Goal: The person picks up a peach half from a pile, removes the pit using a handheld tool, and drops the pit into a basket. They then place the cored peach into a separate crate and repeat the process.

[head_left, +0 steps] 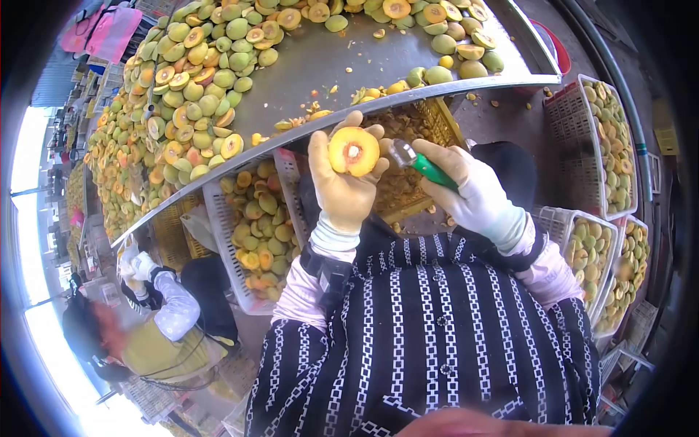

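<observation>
My gloved left hand [345,198] is closed around a halved peach [364,162], its yellow cut face turned up toward me. A pale pit area with a reddish ring shows at the centre of that face. My gloved right hand [482,191] grips a green-handled tool [435,172], whose metal head points left, a short way from the peach half. Both hands are in front of the near rim of a metal table [306,81], over a yellow crate [441,120] with scraps in it.
Heaps of peaches [207,80], many halved, cover the table's left and back. A white crate of peaches [247,251] stands to my left, with more crates [597,146] at right. At left sits a co-worker [171,328] with gloved hands by the table edge.
</observation>
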